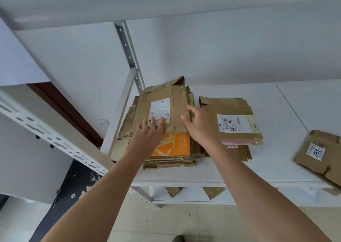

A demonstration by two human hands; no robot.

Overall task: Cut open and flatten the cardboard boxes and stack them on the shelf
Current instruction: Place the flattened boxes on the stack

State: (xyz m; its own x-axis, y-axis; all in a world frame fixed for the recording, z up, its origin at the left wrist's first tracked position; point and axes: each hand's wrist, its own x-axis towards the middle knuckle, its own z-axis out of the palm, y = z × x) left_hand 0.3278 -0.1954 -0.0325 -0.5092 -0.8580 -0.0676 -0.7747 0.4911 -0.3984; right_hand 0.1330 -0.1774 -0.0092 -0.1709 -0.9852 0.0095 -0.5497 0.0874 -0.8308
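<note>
A flattened brown box with a white label [162,105] lies on top of a stack of flattened cardboard at the left end of the white shelf [286,112]. Under it an orange flattened box [181,143] shows. My left hand [149,132] rests with straight fingers on the top box's near edge, over the label. My right hand [197,123] reaches to the box's right edge with fingers spread, touching or just above it. A second stack of flat boxes [234,118] lies right beside the first one.
Another flattened box with a numbered label [317,153] lies at the right of the shelf. A grey perforated upright [127,49] stands behind the left stack. A white perforated beam [46,136] crosses at the left. Cardboard scraps [212,192] sit on the lower shelf.
</note>
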